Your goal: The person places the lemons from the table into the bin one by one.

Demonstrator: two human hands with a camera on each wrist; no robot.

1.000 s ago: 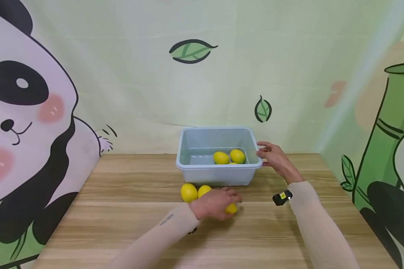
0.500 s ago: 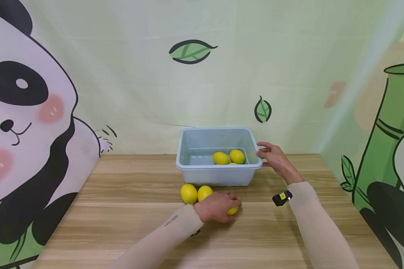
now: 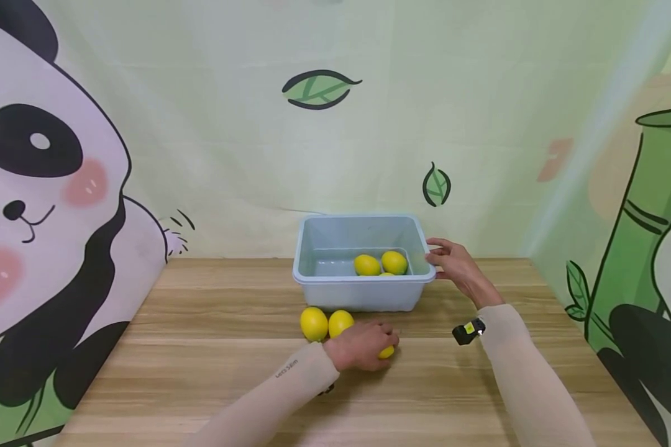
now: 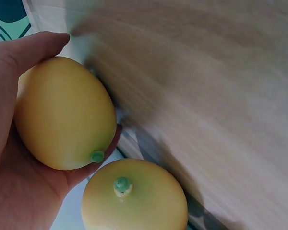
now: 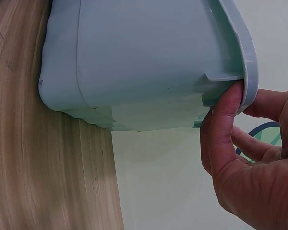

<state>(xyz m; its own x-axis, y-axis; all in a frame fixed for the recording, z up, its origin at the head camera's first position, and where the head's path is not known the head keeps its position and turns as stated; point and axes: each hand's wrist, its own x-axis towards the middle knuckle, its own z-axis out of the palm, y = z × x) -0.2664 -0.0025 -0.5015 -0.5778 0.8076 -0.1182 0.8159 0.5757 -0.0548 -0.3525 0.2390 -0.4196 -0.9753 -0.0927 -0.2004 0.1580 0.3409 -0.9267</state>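
My left hand (image 3: 363, 346) grips a yellow lemon (image 4: 65, 115) on the table in front of the bin. In the left wrist view the thumb and fingers curl around that lemon. Two more lemons, one at the left (image 3: 314, 323) and one beside it (image 3: 340, 321), lie just left of this hand. A light blue plastic bin (image 3: 363, 295) stands behind them, with one lemon (image 3: 367, 265) and another lemon (image 3: 394, 262) visible inside. The bin's front rim mostly hides a third. At the bin's right end, my right hand (image 5: 252, 158) pinches the rim between thumb and fingers.
The wooden table (image 3: 212, 366) reaches back to a pale green cloth backdrop (image 3: 229, 124) printed with pandas, leaves and bamboo. The bin stands close to that backdrop. A small black camera (image 3: 468, 331) is strapped to my right wrist.
My left hand has shifted very slightly, its fingers settling around the lemon, more of which is now covered. The right hand and the bin stay in place.
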